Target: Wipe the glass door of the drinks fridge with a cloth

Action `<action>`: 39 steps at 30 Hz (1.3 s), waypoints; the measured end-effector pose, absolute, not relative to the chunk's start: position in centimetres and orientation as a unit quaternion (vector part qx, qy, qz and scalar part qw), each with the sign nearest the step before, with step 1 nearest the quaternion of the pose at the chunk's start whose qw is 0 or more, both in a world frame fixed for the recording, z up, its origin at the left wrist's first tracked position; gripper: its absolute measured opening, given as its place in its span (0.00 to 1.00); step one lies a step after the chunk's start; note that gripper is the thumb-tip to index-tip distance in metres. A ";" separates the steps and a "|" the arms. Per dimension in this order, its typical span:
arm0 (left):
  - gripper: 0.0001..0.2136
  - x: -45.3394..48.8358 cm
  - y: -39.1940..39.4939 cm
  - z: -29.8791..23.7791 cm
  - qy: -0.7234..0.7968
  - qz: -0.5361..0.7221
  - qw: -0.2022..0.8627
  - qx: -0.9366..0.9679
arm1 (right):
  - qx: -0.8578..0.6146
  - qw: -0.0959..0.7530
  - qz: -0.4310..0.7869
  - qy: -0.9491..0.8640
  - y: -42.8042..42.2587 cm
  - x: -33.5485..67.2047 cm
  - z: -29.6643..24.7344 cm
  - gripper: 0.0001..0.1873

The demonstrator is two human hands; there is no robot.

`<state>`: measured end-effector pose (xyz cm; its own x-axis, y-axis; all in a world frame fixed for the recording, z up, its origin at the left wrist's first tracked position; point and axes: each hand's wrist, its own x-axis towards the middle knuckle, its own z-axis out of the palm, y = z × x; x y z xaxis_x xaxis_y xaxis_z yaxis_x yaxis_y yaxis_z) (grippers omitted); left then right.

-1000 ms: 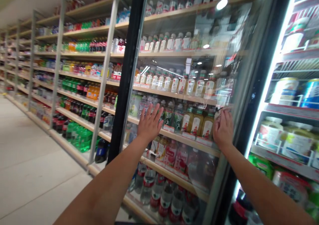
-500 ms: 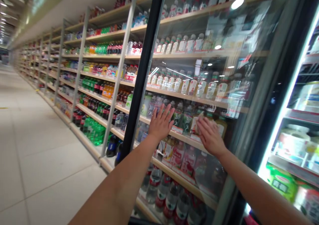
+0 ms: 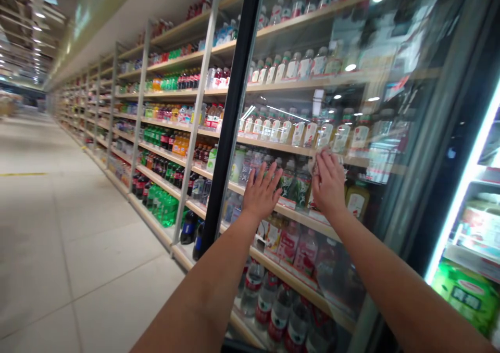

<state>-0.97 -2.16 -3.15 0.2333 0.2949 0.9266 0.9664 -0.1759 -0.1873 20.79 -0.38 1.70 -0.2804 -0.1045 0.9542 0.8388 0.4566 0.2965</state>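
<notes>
A glass door (image 3: 375, 249) with a black frame (image 3: 233, 113) stands open in front of me, and drink shelves show through it. My left hand (image 3: 261, 192) lies flat against the glass with its fingers spread, left of centre. Further right, my right hand (image 3: 328, 184) presses a crumpled whitish cloth (image 3: 341, 166) to the pane. Most of the cloth is hidden behind my fingers and palm. Bottles seen behind the glass include several pale-labelled ones (image 3: 325, 133) and a yellowish one (image 3: 357, 199) near my right forearm.
Long drink shelves (image 3: 167, 158) run away to the left along a tiled floor (image 3: 113, 269). At the right edge is a lit cooler with a green package (image 3: 463, 295) inside. Ceiling lights reflect in the glass.
My right hand has slid upward over the glass with the cloth, its fingers now pointing up. The left hand stays flat on the pane. The view has shifted slightly.
</notes>
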 end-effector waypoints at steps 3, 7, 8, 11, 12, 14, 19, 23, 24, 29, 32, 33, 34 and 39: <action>0.30 -1.0 -2.1 -3.2 -0.479 -0.394 0.428 -0.658 | -0.263 0.499 -0.437 -0.701 -0.4 19.5 1.9 0.31; 0.30 -1.0 -1.9 -3.2 -0.479 -0.395 0.430 -0.655 | -0.213 0.396 -0.449 -0.772 -0.5 19.5 2.1 0.30; 0.30 -0.9 -1.9 -3.2 -0.479 -0.395 0.430 -0.656 | -0.230 0.431 -0.445 -0.751 -0.5 19.9 2.3 0.29; 0.30 -0.9 -2.0 -3.2 -0.480 -0.394 0.429 -0.657 | -0.282 0.534 -0.437 -0.667 -0.5 21.4 1.9 0.29; 0.30 -0.9 -2.1 -3.2 -0.480 -0.394 0.428 -0.657 | -0.276 0.525 -0.448 -0.669 -0.6 21.9 1.4 0.30; 0.30 -0.9 -2.1 -3.1 -0.481 -0.395 0.425 -0.657 | -0.226 0.430 -0.488 -0.725 -0.8 23.2 0.2 0.31; 0.30 -0.9 -2.0 -3.1 -0.479 -0.397 0.424 -0.658 | -0.219 0.370 -0.514 -0.742 -1.0 26.2 0.1 0.30; 0.29 -0.9 -2.0 -3.1 -0.479 -0.398 0.424 -0.658 | -0.288 0.474 -0.495 -0.669 -1.0 27.6 -0.1 0.32; 0.29 -0.9 -2.0 -3.0 -0.479 -0.397 0.423 -0.658 | -0.266 0.432 -0.499 -0.702 -1.1 27.9 -0.7 0.33; 0.31 -0.8 -2.2 -3.0 -0.484 -0.393 0.419 -0.660 | -0.220 0.322 -0.503 -0.771 -1.6 30.9 -3.0 0.35; 0.31 -0.7 -2.3 -3.0 -0.484 -0.392 0.418 -0.661 | -0.283 0.425 -0.512 -0.690 -1.7 32.3 -3.5 0.36; 0.30 -0.7 -2.2 -3.0 -0.484 -0.393 0.417 -0.662 | -0.284 0.417 -0.515 -0.693 -1.8 32.6 -3.7 0.37; 0.30 -0.8 -2.2 -3.0 -0.483 -0.393 0.417 -0.662 | -0.272 0.384 -0.517 -0.715 -1.9 32.7 -4.0 0.36; 0.30 -0.8 -2.1 -3.1 -0.480 -0.394 0.420 -0.662 | -0.226 0.297 -0.514 -0.772 -1.9 31.7 -4.0 0.33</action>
<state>-0.79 -2.06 -3.06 0.2287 0.3037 0.9249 0.9663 -0.1859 -0.1780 31.74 -1.89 -3.99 -0.7214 0.0434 0.6912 0.6546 0.3686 0.6601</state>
